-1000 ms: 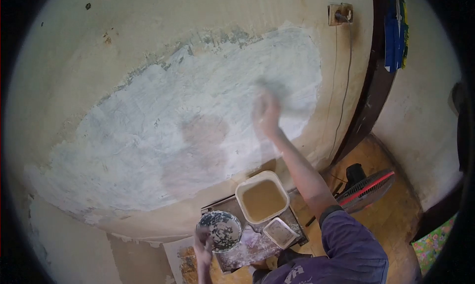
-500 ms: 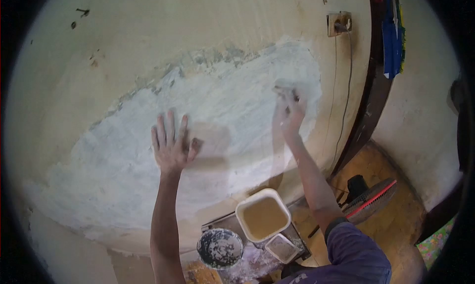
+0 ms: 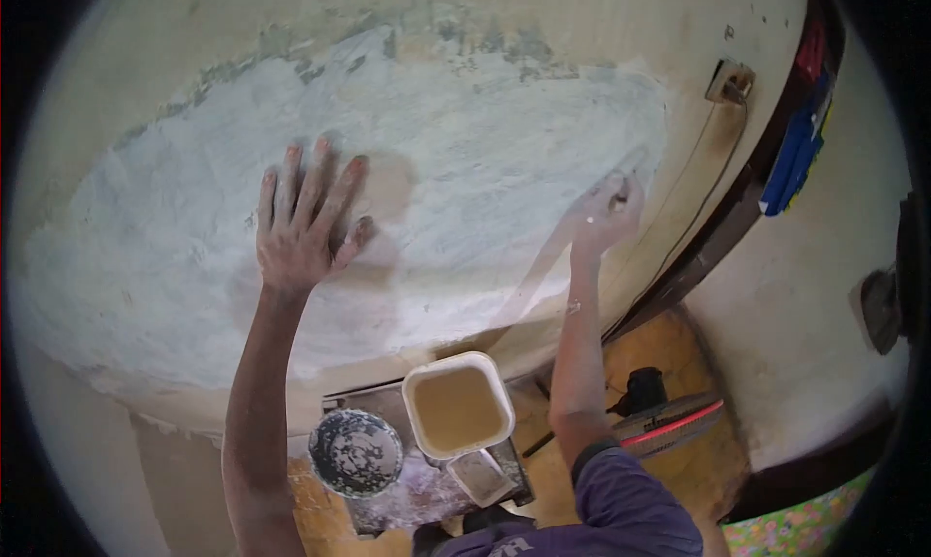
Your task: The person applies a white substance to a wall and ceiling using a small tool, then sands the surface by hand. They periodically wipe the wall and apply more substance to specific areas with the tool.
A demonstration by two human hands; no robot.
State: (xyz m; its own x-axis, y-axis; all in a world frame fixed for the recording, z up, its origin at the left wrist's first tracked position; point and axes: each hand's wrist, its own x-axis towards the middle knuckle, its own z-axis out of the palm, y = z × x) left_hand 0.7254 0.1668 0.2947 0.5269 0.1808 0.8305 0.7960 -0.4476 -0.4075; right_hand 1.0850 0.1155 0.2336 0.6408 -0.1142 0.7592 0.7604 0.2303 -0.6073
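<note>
A broad patch of white plaster (image 3: 465, 150) covers the wall in front of me. My left hand (image 3: 301, 222) is open against it, fingers spread, with nothing held. Near the right end of the patch, my right hand (image 3: 606, 213) is closed, its curled fingers dusted white. A pale, thin thing seems to stick out past those fingertips, too blurred to name. Below the wall stand a black bucket (image 3: 355, 452) smeared with white, a square white tub (image 3: 504, 402) of cloudy tan liquid and a small white container (image 3: 480, 477).
A white-dusted stand (image 3: 417, 504) carries the containers. A fan (image 3: 669, 421) with a red rim stands on the floor at the right. Above it, a cord hangs from a wall socket (image 3: 729, 82). Blue things (image 3: 800, 155) hang beside the dark door frame (image 3: 698, 266).
My view has shifted, moving the containers and fan left in the picture. My right hand has slid rightward along the plaster. My left hand stays spread on the wall, now farther up and left in view.
</note>
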